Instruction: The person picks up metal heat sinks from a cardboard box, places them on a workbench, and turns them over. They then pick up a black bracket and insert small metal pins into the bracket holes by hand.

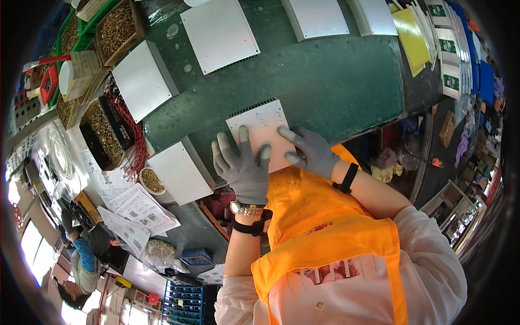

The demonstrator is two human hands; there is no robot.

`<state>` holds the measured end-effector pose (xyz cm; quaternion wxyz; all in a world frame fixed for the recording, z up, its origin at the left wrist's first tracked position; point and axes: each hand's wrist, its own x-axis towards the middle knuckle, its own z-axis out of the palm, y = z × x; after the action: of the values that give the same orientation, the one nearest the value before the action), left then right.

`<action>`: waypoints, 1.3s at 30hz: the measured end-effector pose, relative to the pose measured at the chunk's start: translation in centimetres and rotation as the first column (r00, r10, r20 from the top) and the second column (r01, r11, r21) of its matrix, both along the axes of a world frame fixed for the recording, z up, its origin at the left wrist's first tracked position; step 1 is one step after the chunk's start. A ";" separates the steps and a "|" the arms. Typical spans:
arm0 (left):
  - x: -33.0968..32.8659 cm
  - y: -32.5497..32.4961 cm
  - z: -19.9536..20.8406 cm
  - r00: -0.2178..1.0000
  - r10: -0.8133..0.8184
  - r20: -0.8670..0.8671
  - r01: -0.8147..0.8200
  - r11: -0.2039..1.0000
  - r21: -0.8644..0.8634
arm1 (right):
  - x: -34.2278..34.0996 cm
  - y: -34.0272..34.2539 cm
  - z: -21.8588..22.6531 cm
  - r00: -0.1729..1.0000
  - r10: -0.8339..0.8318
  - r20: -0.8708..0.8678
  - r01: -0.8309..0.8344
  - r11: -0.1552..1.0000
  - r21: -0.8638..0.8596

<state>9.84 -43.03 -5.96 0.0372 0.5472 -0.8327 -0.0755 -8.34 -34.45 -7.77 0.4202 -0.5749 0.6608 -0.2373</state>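
A white metal panel (260, 125) with a vented edge lies on the green conveyor belt (336, 81) right in front of me. My left hand (242, 167), in a grey glove, rests flat on the panel's near left part with fingers spread. My right hand (310, 151), also gloved, lies on the panel's near right corner, fingers pointing left. Neither hand grips anything. I wear an orange vest, a wristwatch and black wristbands.
More white panels lie along the belt: one (219, 33), another (142, 80), a third (180, 174). Boxes of small brass parts (115, 27) and red wires (130, 127) stand at the left. Papers (140, 208) lie nearby. Yellow sheets (410, 38) sit at the right. Another person (81, 265) works at lower left.
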 end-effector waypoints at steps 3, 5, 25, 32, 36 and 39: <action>0.1 -0.1 0.0 0.993 -0.055 -0.105 0.061 0.997 0.052 | 0.0 -0.1 0.0 0.997 0.069 -0.034 -0.065 0.993 0.100; 0.5 0.6 -0.4 0.753 0.382 -0.536 -0.208 0.911 0.356 | 0.7 0.3 -0.4 0.994 -0.097 -0.043 0.090 0.984 -0.154; 2.7 -1.6 2.9 0.458 0.763 -0.457 -0.076 0.545 0.835 | 0.0 -3.4 6.8 0.890 -0.351 0.290 0.241 0.904 0.353; 3.0 -1.3 3.1 0.357 0.809 -0.467 0.012 0.496 0.868 | 1.1 -2.9 7.2 0.932 -0.297 0.208 0.236 0.932 0.274; 3.4 -1.5 2.9 0.367 0.819 -0.441 0.004 0.473 0.881 | 1.4 -3.3 7.8 0.945 -0.270 0.186 0.220 0.943 0.249; 3.4 -1.3 2.7 0.329 0.832 -0.447 0.041 0.460 0.887 | 1.4 -3.5 8.1 0.949 -0.262 0.175 0.206 0.937 0.283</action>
<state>13.24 -44.30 -3.26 0.2292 0.5944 -0.3667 -0.6780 -6.95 -37.94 0.37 0.5280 -0.4031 0.7023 -0.2559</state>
